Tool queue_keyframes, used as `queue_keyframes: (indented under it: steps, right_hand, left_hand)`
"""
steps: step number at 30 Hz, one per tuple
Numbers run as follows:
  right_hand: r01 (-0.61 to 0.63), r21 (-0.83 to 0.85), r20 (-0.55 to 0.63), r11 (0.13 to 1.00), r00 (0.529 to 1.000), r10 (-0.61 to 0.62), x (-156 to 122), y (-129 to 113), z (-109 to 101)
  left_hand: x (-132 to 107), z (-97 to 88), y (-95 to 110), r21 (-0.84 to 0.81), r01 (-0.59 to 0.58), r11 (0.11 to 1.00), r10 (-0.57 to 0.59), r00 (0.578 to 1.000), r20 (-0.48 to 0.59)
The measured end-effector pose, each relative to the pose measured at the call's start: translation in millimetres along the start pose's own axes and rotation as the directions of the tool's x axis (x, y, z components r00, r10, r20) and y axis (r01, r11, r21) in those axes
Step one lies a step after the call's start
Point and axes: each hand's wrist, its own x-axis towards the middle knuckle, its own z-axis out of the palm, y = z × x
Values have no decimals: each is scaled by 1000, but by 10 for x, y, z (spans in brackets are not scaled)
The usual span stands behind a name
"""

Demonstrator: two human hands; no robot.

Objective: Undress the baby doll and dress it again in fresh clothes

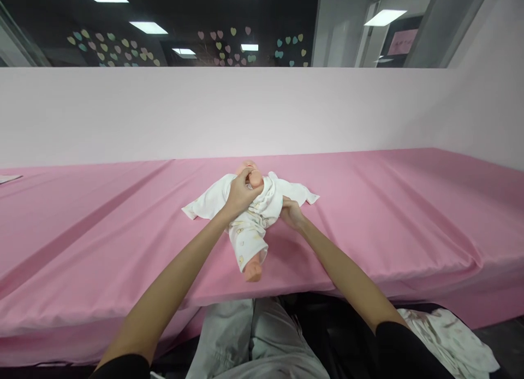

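A baby doll (252,271) lies on its back on the pink-covered table, with its head at the far side. It wears a white printed baby outfit (248,238), and white sleeves spread out to both sides. One leg stretches towards me with its bare foot showing. The other leg is bent up, its foot in front of the doll's head. My left hand (244,192) is closed round that raised foot. With fingers curled, my right hand (292,212) grips the white cloth at the right side of the doll; its fingertips are partly hidden behind the cloth.
The pink tablecloth (123,232) has folds and hangs over the front edge. Behind it rises a white wall (204,112) with a window above. White patterned cloth (452,341) lies in a heap at lower right. Something flat and pale (9,178) rests at far left.
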Motion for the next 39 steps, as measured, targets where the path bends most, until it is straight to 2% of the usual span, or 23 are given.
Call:
queue_keyframes:
  steps: [2, 6, 9, 12, 15, 18, 20, 23, 25, 28, 30, 34, 35, 37, 39]
  right_hand:
    - [26, -21, 19, 999, 1000, -25, -15, -87, 29]
    - [92, -177, -2, 980, 996, -93, -53, -153, 70]
    - [139, -235, 10, 962, 990, -141, -79, -130, 101]
    - [239, -275, 62, 931, 971, -232, -106, -133, 163]
    - [294, -279, 62, 914, 956, -288, -138, -178, 238]
    - [201, -180, 3, 963, 979, -204, -148, -223, 271]
    - [112, -53, -83, 992, 990, -116, -125, -240, 249]
    - [62, 123, -267, 990, 963, -27, -46, -239, 161]
    - [8, 167, -356, 986, 933, 53, 12, -210, 92]
    - [-110, 135, -392, 985, 907, 155, 65, -139, 7]
    - [-151, 49, -344, 987, 925, 158, 69, -100, -34]
    - [-198, -128, -118, 972, 976, 183, 34, -79, -107]
    - [-193, -151, -78, 970, 980, 183, 26, -80, -128]
    - [-170, -194, -51, 966, 985, 164, 16, -81, -172]
    - [-150, -248, -75, 957, 988, 135, 17, -83, -212]
  left_hand:
    - [-35, -22, -10, 59, -30, 998, 31, 999, -18]
    - [-155, -88, 63, 214, -141, 967, 153, 988, -38]
    - [-207, -148, 142, 292, -191, 937, 188, 981, 39]
    - [-229, -217, 186, 350, -229, 908, 198, 973, 123]
    - [-269, -279, 200, 410, -325, 852, 266, 944, 196]
    - [-342, -319, 229, 495, -452, 742, 393, 891, 225]
    - [-405, -337, 274, 546, -510, 665, 473, 853, 220]
    - [-519, -352, 374, 592, -558, 582, 552, 805, 216]
    - [-610, -343, 439, 606, -598, 525, 576, 774, 265]
    - [-761, -288, 501, 593, -676, 438, 575, 717, 393]
    - [-856, -236, 528, 571, -711, 409, 568, 689, 450]
    - [-1016, -121, 618, 501, -709, 496, 452, 704, 548]
    - [-1054, -85, 648, 472, -709, 524, 409, 695, 591]
    - [-1134, 4, 699, 402, -725, 560, 338, 643, 688]
    - [-1216, 107, 724, 348, -736, 581, 280, 582, 763]
